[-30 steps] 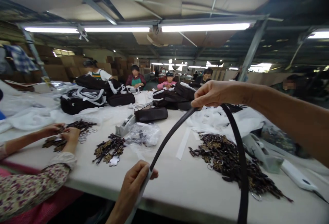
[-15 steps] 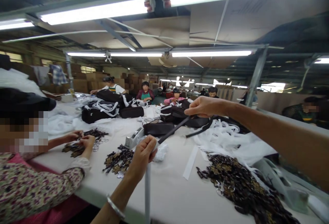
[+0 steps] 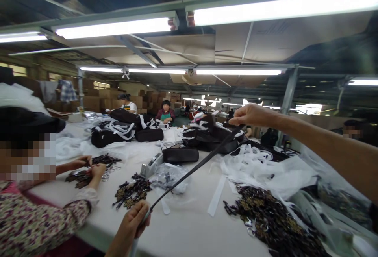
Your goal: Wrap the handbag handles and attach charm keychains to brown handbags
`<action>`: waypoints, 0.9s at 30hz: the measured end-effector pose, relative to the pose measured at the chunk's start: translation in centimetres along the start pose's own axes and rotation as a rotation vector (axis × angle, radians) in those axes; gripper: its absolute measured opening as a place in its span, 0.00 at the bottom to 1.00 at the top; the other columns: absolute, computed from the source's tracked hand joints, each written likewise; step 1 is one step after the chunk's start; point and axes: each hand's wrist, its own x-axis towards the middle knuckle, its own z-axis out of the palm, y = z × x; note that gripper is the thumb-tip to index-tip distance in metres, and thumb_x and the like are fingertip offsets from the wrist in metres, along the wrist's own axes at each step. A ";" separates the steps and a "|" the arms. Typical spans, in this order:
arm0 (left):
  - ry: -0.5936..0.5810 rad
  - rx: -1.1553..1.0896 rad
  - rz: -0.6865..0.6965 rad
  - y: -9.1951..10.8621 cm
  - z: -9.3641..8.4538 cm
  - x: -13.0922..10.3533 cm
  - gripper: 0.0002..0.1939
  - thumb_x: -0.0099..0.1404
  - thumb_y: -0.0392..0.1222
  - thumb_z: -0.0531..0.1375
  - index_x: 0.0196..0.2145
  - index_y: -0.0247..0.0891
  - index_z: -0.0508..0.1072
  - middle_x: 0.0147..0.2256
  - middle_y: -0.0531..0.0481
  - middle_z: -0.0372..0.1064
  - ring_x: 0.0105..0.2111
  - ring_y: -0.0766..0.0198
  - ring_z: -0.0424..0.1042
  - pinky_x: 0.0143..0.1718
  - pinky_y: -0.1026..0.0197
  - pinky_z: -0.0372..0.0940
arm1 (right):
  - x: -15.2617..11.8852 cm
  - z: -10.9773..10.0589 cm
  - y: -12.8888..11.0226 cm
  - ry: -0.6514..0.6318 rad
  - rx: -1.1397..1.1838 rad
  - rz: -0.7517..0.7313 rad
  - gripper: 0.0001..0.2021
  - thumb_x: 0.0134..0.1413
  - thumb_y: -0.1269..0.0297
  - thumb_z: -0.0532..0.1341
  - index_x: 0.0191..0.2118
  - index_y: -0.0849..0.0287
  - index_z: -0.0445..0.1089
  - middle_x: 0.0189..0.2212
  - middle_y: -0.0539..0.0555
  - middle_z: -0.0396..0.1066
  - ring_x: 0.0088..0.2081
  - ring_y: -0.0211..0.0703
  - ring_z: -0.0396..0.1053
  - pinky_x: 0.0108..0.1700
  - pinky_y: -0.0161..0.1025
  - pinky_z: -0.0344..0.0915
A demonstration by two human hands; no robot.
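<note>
A dark strap (image 3: pixel 195 168) is stretched diagonally over the white table (image 3: pixel 183 225). Its upper end is pinched in my right hand (image 3: pixel 251 115), raised at centre right in front of the black bags (image 3: pixel 206 135). Low in the picture, my left hand (image 3: pixel 136 218) is closed around the lower part of the strap, where a pale strip (image 3: pixel 134 247) hangs beneath the fingers. Below my right arm lies a large pile of dark and bronze-coloured small pieces (image 3: pixel 265 213). A smaller similar pile (image 3: pixel 132 190) is above my left hand.
At the left, a co-worker's hands (image 3: pixel 96 170) handle small dark pieces. A grey tape dispenser (image 3: pixel 151 165) stands beside clear plastic (image 3: pixel 171 176). White straps (image 3: pixel 254 154) are heaped at the right, with a greenish-grey dispenser (image 3: pixel 313 209) near the right edge. Other people sit farther back.
My hands have moved apart, the left down and leftward, the right up and rightward. A much longer stretch of dark strap now shows between them.
</note>
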 end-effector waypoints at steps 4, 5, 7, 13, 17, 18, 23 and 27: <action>-0.149 0.073 0.096 3.6 2.5 0.3 0.20 0.59 0.56 0.64 0.28 0.34 0.75 0.30 0.46 0.75 0.31 0.62 0.72 0.36 0.63 0.66 | 1.0 -2.4 -3.3 0.091 -0.039 -0.024 0.23 0.50 0.40 0.60 0.26 0.57 0.75 0.15 0.46 0.62 0.19 0.35 0.57 0.25 0.37 0.51; -0.174 0.076 0.109 4.8 3.3 0.6 0.19 0.60 0.55 0.63 0.30 0.34 0.76 0.31 0.46 0.76 0.35 0.60 0.73 0.41 0.61 0.67 | 1.2 -2.9 -4.3 0.115 -0.069 -0.053 0.21 0.51 0.42 0.60 0.26 0.56 0.75 0.15 0.46 0.61 0.19 0.35 0.56 0.26 0.37 0.51; -0.215 0.059 0.153 7.4 5.0 1.3 0.17 0.61 0.53 0.63 0.32 0.34 0.77 0.32 0.46 0.76 0.36 0.59 0.74 0.45 0.60 0.66 | 1.8 -3.9 -6.3 0.157 -0.148 -0.137 0.19 0.52 0.45 0.61 0.24 0.56 0.73 0.15 0.46 0.60 0.20 0.35 0.56 0.27 0.38 0.52; -0.272 -0.136 0.181 13.9 10.3 3.0 0.15 0.58 0.51 0.66 0.32 0.34 0.77 0.32 0.45 0.78 0.34 0.62 0.76 0.43 0.63 0.68 | 2.9 -6.4 -10.8 0.274 -0.339 -0.298 0.19 0.57 0.50 0.60 0.27 0.63 0.75 0.18 0.50 0.65 0.23 0.34 0.55 0.30 0.40 0.49; -0.326 -0.201 0.227 17.7 13.5 3.6 0.16 0.55 0.51 0.68 0.32 0.33 0.77 0.32 0.45 0.78 0.33 0.63 0.77 0.40 0.64 0.70 | 2.7 -6.1 -13.7 0.274 -0.394 -0.373 0.19 0.60 0.52 0.58 0.32 0.64 0.76 0.23 0.52 0.68 0.24 0.34 0.58 0.30 0.39 0.49; -0.348 -0.206 0.248 18.6 14.2 3.6 0.17 0.55 0.51 0.68 0.32 0.33 0.77 0.32 0.45 0.78 0.32 0.64 0.77 0.39 0.65 0.70 | 2.6 -5.7 -14.5 0.265 -0.424 -0.401 0.19 0.60 0.52 0.57 0.33 0.63 0.76 0.24 0.53 0.70 0.25 0.35 0.59 0.31 0.39 0.49; -0.415 -0.268 0.377 23.1 17.1 4.0 0.17 0.54 0.52 0.68 0.31 0.33 0.77 0.28 0.48 0.77 0.28 0.66 0.75 0.33 0.66 0.69 | 2.1 -2.9 -17.6 0.223 -0.603 -0.484 0.18 0.64 0.53 0.51 0.39 0.57 0.75 0.30 0.56 0.74 0.28 0.42 0.65 0.30 0.38 0.50; -0.326 -0.282 0.509 26.0 18.4 4.7 0.18 0.49 0.51 0.71 0.22 0.33 0.72 0.18 0.54 0.68 0.19 0.71 0.67 0.24 0.68 0.63 | 2.1 -1.8 -18.1 0.161 -0.635 -0.534 0.15 0.65 0.56 0.51 0.45 0.54 0.73 0.38 0.56 0.75 0.32 0.44 0.69 0.30 0.37 0.51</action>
